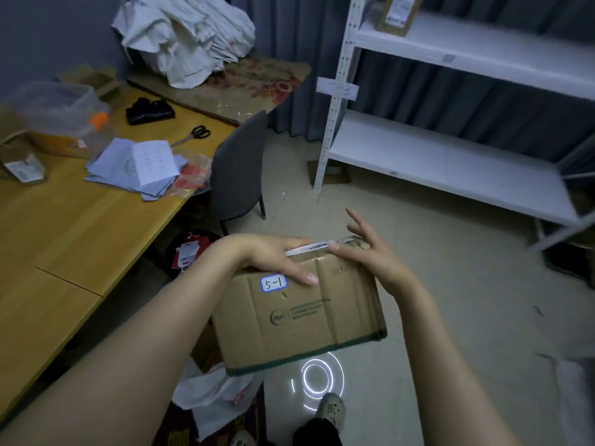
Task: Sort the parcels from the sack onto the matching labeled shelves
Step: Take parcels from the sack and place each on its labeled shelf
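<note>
Wooden table [64, 226]: loose papers [138, 169], scissors [193, 135], clear plastic tub [54, 107], black bundle [149, 111], open carton [19, 162] at left edge.
White shelf rack [450, 162]: one brown parcel [397, 12], upper shelf.
Tiled floor [450, 300]: grey chair [238, 169], white plastic bag [219, 394].

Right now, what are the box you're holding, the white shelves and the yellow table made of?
The box looks like matte brown corrugated cardboard: creased folds, printed logo. The shelves look like white painted metal, judging by the perforated upright; their boards might be laminate. The table looks like smooth wood or wood-look laminate, showing grain.
</note>
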